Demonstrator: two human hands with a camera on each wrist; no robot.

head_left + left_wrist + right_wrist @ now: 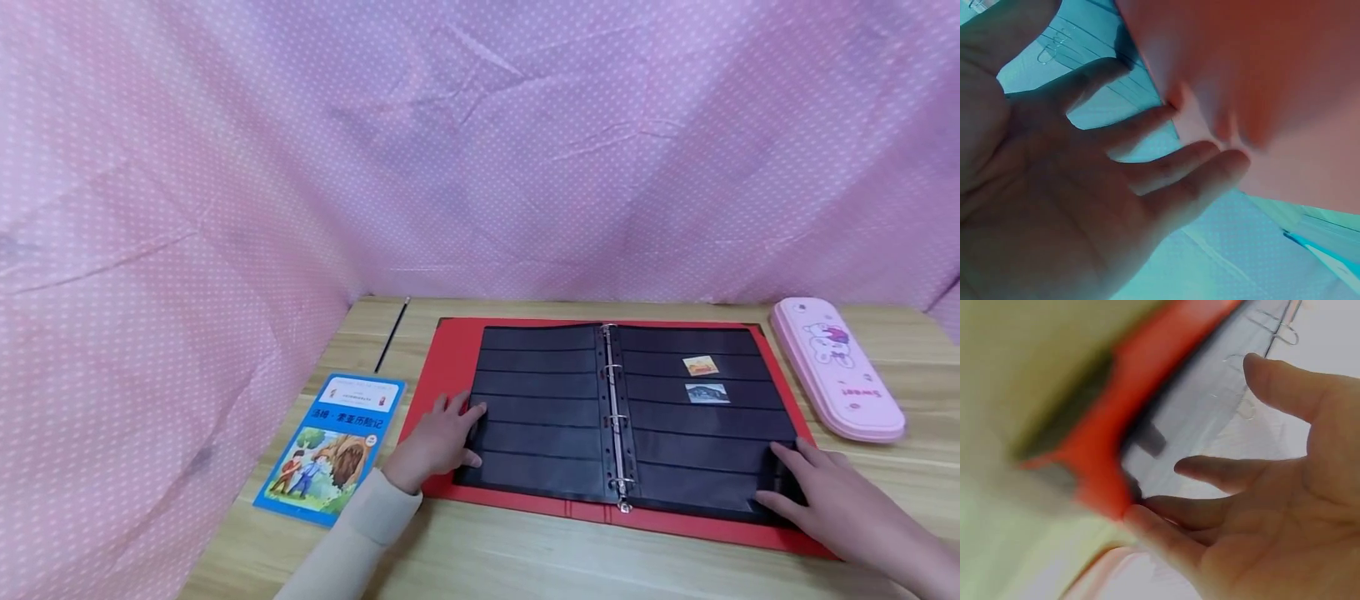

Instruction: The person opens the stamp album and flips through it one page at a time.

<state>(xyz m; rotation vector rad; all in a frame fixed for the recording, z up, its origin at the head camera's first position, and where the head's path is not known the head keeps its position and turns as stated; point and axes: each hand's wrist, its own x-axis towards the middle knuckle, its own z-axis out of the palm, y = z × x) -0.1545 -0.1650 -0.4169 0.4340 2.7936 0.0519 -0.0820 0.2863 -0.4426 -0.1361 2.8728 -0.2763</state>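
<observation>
"Left hand [435,442], right hand [832,493]: pinching anything?"

"No, fingers spread, touching opposite sides of the open binder [452,354]."

"So it lies between them?"

"Yes, long axis running left to right, neither hand nearer. Table [517,554] shows along its near edge; sideways, the book [326,446] and pencil case [836,367] leave little room."

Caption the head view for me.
Open red ring binder, two stamp-like pictures on its right page, left hand and right hand at the outer page edges.

wood-grain table [525,552] | red binder [452,362] | blue book [328,450] | dark pencil [392,334] | pink case [838,371]
</observation>
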